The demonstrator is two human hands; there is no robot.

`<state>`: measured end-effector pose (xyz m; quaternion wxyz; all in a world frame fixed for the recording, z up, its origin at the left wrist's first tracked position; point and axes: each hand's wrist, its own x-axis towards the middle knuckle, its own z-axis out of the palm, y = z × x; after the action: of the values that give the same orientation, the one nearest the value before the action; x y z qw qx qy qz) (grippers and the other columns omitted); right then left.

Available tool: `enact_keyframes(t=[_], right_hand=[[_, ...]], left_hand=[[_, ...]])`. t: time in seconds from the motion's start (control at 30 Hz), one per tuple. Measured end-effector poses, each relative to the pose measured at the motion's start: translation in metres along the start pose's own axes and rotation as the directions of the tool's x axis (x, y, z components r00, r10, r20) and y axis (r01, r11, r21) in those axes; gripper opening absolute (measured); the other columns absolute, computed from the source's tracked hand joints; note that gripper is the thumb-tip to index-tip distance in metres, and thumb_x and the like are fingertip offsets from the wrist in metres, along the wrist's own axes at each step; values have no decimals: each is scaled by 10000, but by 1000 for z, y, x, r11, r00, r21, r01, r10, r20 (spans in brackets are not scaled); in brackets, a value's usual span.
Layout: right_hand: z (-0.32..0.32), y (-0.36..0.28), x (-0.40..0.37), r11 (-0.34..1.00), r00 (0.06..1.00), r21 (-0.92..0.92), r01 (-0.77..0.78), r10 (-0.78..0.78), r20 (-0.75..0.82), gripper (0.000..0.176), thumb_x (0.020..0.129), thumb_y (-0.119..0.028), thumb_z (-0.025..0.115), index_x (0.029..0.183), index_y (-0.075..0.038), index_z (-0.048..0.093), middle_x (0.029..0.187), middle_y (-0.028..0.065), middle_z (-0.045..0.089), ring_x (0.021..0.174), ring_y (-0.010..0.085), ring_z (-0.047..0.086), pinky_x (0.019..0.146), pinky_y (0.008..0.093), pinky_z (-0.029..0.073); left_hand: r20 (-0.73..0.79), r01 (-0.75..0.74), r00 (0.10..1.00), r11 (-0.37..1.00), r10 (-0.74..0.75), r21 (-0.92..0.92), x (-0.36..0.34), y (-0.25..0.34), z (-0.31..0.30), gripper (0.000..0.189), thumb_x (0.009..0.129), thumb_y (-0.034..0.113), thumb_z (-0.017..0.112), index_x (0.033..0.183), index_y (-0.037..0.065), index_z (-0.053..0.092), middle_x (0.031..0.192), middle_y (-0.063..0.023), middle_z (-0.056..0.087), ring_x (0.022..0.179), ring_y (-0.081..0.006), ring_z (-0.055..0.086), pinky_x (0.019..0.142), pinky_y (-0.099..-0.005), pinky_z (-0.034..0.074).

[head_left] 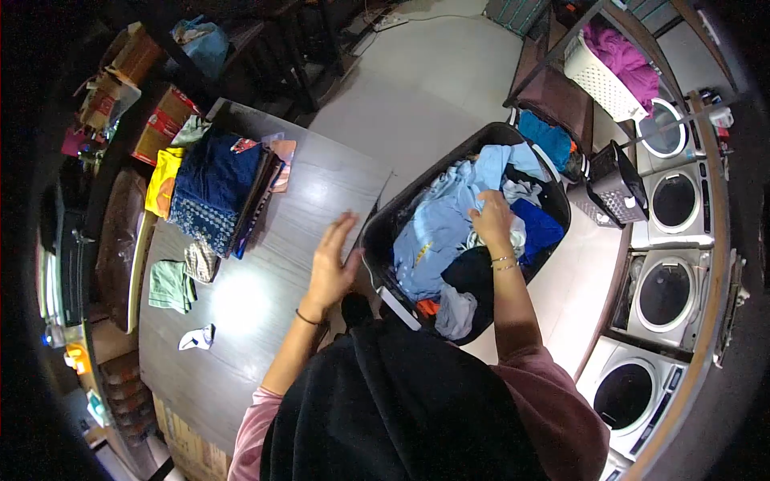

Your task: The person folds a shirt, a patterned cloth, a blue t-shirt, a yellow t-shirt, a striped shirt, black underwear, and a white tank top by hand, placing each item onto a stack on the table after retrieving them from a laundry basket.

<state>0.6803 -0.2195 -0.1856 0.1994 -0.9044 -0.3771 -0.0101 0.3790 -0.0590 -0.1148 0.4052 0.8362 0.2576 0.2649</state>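
My right hand [492, 220] reaches into a black laundry basket [383, 272], its fingers closed on a light blue garment [445, 212]. Around it lie a bright blue cloth [537, 228], a black cloth [469, 272] and a pale grey cloth [456, 313]. With fingers apart and nothing in it, my left hand [331, 263] hovers at the table's right edge, just left of the basket. On the grey table [321, 180] sits a stack of folded dark blue clothes [212, 172], beside a yellow cloth [164, 180]. Closer to me are a folded green cloth [171, 286] and a small white-and-dark item [196, 337].
Front-loading washing machines [666, 293] line the right side. A white basket [601, 80] holding magenta cloth stands above a grey basket [613, 192]. Another container with teal cloth [545, 138] is behind the black basket. Cardboard boxes [164, 120] sit at the left.
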Motion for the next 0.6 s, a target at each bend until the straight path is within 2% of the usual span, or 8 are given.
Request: enact_keyframes(t=[0.03, 0.07, 0.13, 0.23, 0.27, 0.33, 0.5, 0.6], right_hand=[[-5, 11, -5, 993, 997, -118, 1, -10, -78, 353, 668, -192, 761, 970, -76, 619, 1045, 137, 610, 957, 351, 589, 811, 505, 466], [-11, 20, -17, 917, 990, -381, -119, 140, 28, 338, 677, -235, 769, 927, -63, 621, 1012, 127, 640, 964, 352, 605, 837, 538, 455], [-6, 53, -17, 930, 864, -337, -149, 288, 414, 334, 725, -286, 748, 913, -39, 625, 954, 125, 671, 924, 351, 635, 820, 499, 473], [-43, 51, -5, 961, 937, 261, -93, -4, 348, 311, 789, -292, 708, 913, -18, 626, 872, 123, 680, 807, 293, 655, 751, 416, 493], [-66, 34, -2, 759, 931, 633, -152, -106, 350, 234, 858, -232, 651, 936, -14, 618, 849, 100, 671, 751, 208, 631, 678, 330, 487], [-128, -21, 3, 423, 885, 853, -306, -204, 419, 118, 944, -153, 566, 966, -37, 572, 756, -13, 573, 669, 73, 539, 580, 229, 444], [-179, -100, 17, -20, 934, 987, -162, -326, 147, 118, 966, -168, 539, 1016, -61, 532, 757, 7, 533, 594, 68, 492, 509, 203, 405], [-221, -131, 44, -248, 948, 967, 51, -292, -125, 143, 955, -160, 559, 1033, -50, 511, 773, 19, 541, 599, 79, 516, 527, 221, 439]], left_hand=[[43, 14, 999, 998, -11, -60, -1, 9, 12, 552, 745, -49, 651, 1275, 11, 511, 1314, -199, 515, 1233, -348, 490, 1035, -386, 389], [84, 29, 996, 993, -20, -117, -1, 15, 22, 551, 745, -54, 651, 1275, 11, 512, 1310, -191, 523, 1226, -336, 501, 1032, -378, 393], [142, 16, 990, 991, 3, -134, -4, 20, 34, 545, 745, -41, 662, 1268, 10, 520, 1295, -189, 534, 1204, -329, 522, 1013, -368, 408], [265, 55, 964, 987, -14, -148, -8, 23, 43, 630, 747, 13, 709, 1331, 25, 473, 1350, -167, 497, 1231, -302, 502, 1014, -366, 404], [271, 53, 963, 983, -3, -177, -4, 29, 45, 693, 737, 37, 732, 1363, 32, 434, 1372, -162, 477, 1245, -296, 488, 1019, -368, 399], [275, 41, 961, 972, 24, -231, 13, 56, 53, 826, 716, 86, 778, 1425, 47, 356, 1415, -152, 435, 1272, -284, 460, 1031, -372, 388], [285, -55, 932, 865, 224, -499, 60, 118, 69, 1046, 651, 182, 850, 1474, 48, 217, 1376, -219, 440, 1262, -283, 457, 1023, -373, 395], [358, -112, 899, 922, 253, -371, 71, 112, 90, 620, 746, 113, 779, 1292, 29, 497, 1043, -155, 658, 935, -207, 628, 814, -313, 488]])
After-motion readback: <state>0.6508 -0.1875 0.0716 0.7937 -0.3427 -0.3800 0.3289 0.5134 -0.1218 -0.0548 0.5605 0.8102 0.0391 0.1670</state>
